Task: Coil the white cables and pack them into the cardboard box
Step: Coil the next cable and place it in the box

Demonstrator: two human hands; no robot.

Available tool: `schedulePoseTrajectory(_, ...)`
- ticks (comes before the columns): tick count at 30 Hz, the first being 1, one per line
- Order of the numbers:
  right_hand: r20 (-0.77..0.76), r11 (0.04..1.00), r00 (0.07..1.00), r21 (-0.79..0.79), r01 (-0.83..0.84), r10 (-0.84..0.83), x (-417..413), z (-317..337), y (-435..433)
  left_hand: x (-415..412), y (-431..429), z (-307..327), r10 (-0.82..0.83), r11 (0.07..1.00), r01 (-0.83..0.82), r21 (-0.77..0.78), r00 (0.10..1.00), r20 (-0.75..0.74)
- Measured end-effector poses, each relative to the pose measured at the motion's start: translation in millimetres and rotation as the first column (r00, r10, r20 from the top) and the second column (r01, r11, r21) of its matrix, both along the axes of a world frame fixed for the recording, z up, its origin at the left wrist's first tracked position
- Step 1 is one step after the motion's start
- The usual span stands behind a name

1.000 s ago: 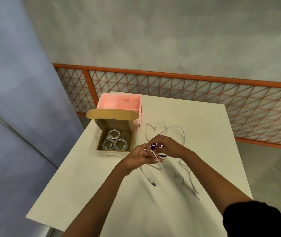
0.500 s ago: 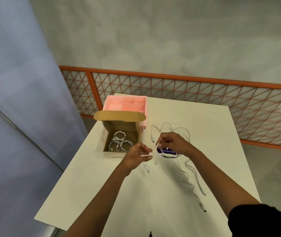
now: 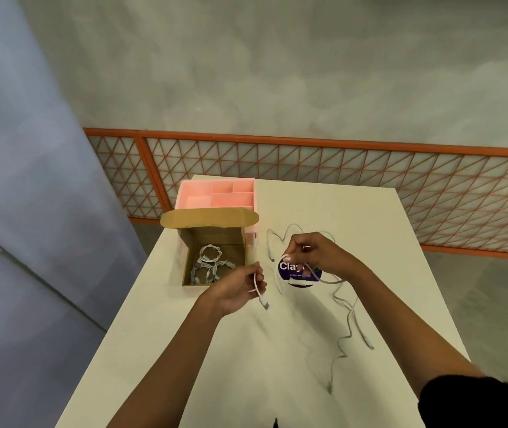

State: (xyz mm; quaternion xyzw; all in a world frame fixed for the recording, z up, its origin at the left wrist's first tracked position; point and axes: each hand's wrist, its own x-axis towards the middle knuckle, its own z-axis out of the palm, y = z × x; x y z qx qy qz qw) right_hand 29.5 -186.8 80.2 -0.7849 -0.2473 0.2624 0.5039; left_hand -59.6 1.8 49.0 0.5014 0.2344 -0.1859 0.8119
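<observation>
Left hand [image 3: 235,290] pinches the white cable [image 3: 259,292] near its plug; right hand [image 3: 317,253] grips the forming loop. Wind small, even turns so it fits the cardboard box [image 3: 212,236].

Open cardboard box [image 3: 212,235] holds coiled cables [image 3: 209,266]; a loose white cable [image 3: 351,319] sprawls nearby.

left hand [image 3: 236,288]: pinches white cable [image 3: 343,307] end | right hand [image 3: 314,253]: grips cable loop | cardboard box [image 3: 215,242]: holds coiled cables [image 3: 209,265]
</observation>
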Motion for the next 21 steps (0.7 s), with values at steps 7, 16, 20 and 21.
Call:
schedulePoseTrajectory(7,0.118,0.998,0.992,0.040,0.039,-0.044,-14.0,-0.6,23.6,0.4,-4.0,6.8,-0.001,1.000,-0.004,0.029,0.986,0.168)
schedulePoseTrajectory(16,0.234,0.992,0.965,0.004,0.124,-0.121,-21.9,1.2,35.3,-8.7,4.0,6.0,-0.058,0.977,0.100,-0.189,0.975,0.215)
schedulePoseTrajectory(20,0.240,0.984,0.954,0.064,0.166,-0.177,-20.2,8.0,38.2,-12.8,2.7,8.2,-0.039,0.953,0.108,-0.284,0.970,0.239)
schedulePoseTrajectory(21,0.239,0.984,0.955,0.070,0.165,-0.177,-19.4,9.6,38.6,-13.3,2.6,8.9,-0.022,0.949,0.096,-0.301,0.970,0.241)
